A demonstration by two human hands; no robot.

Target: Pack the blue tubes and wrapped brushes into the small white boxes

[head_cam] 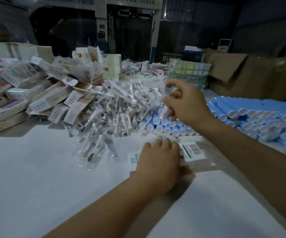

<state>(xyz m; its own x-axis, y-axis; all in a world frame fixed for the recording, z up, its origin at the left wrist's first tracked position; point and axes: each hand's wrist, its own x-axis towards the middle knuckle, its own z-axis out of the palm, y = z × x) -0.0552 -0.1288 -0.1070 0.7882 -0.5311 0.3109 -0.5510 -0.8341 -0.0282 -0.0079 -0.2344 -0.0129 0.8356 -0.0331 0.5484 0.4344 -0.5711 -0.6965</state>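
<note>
My right hand (185, 102) pinches wrapped brush (164, 109) above blue tubes (164, 126). My left hand (159, 162) curls over small white box (193, 150) on table (35, 169); brush pile (113, 109) just left.

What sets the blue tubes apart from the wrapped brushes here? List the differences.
The blue tubes lie stacked in neat rows, white caps facing the camera; the wrapped brushes lie in a loose, jumbled heap. The tubes are bare and opaque blue; the brushes sit in clear plastic wrappers. The right hand holds a wrapped brush, no tube. Both piles rest on the white table.
</note>
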